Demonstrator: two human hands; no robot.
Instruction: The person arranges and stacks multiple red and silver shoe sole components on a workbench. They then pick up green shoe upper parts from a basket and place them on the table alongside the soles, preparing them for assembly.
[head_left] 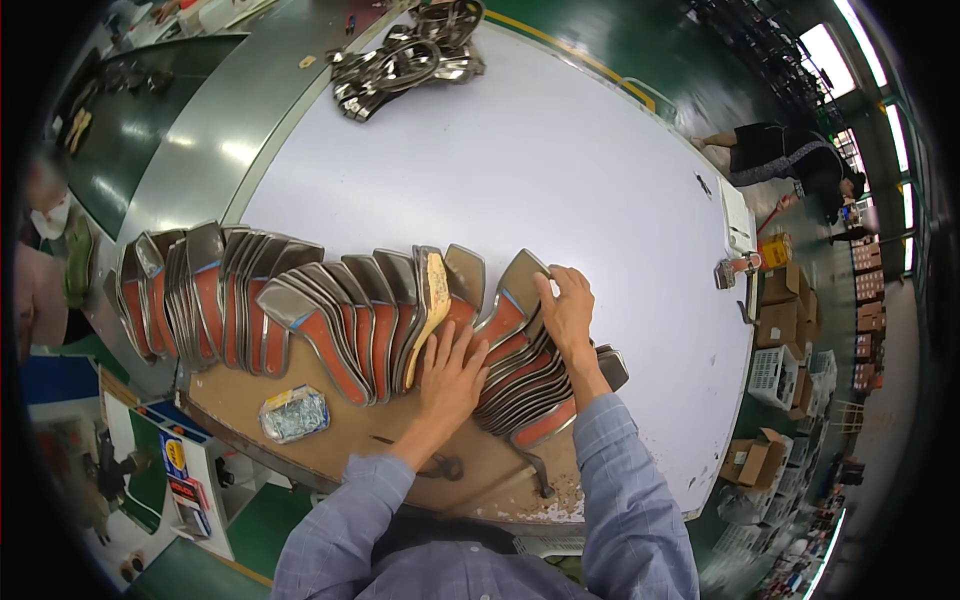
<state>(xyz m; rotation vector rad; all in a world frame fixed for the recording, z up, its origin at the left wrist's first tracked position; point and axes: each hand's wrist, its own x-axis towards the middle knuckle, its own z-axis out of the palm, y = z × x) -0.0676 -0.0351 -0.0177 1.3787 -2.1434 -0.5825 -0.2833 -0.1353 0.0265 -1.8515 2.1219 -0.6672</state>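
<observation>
In the head view, our left hand (455,378) is open, palm down with fingers spread forward just beside a yellow strip (438,292), while our right hand (568,312) reaches up from the lower right, fingers bent at the stack's far end; whether they pinch it we cannot tell. Between our hands, the stack of red-and-grey curved pieces (510,375) lies on the table (650,250), each piece's long axis slanting lower left to upper right, grey ends upper right.

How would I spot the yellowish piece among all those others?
Along the near side of the white table runs a row of red-and-grey curved pieces. Follow it to the person's left hand; the yellowish piece stands just beyond and left of it. Its mottled yellow surface sets it apart from its neighbours.
</observation>
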